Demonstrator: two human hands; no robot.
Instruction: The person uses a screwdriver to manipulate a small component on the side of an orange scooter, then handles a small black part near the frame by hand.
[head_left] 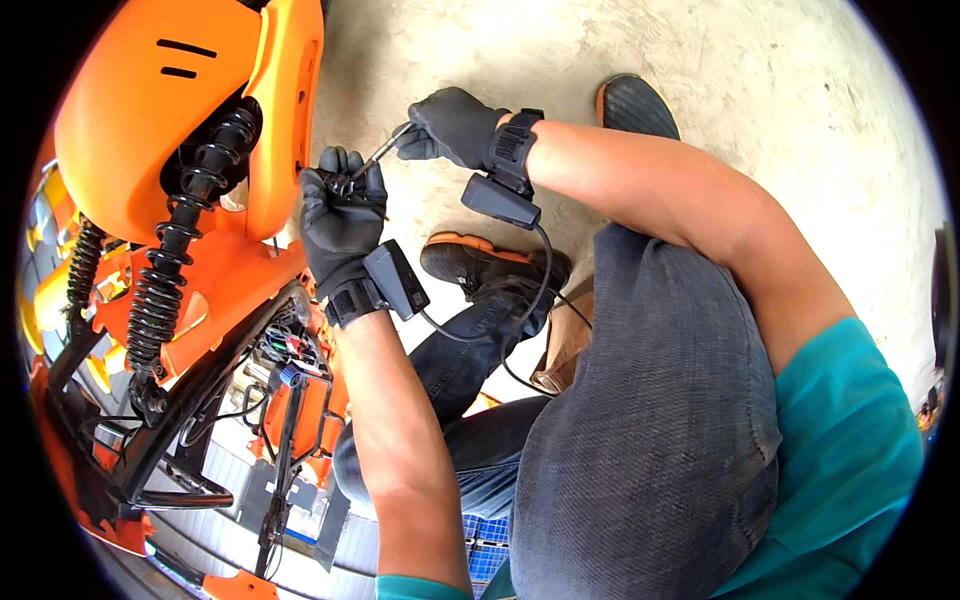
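My left hand [340, 220], gloved in black, is held palm up with curled fingers beside the orange body panel [280, 130], cupping small dark pieces [345, 185] that are too small to name. My right hand [445, 125], also gloved, grips a thin metal tool [380, 152] in closed fingers, its far end reaching down to the pieces in my left palm. Each wrist has a strapped black box [500, 200] with a cable. The part of the tool inside my right fingers is hidden.
A black coil-over shock [160, 310] stands in front of the orange panels, with a black tube frame [175, 495] and loose wires below. Pale concrete floor [760, 70] lies beyond my hands. My bent knees and shoes [480, 255] are beneath my arms; a brown object [565, 335] is between my legs.
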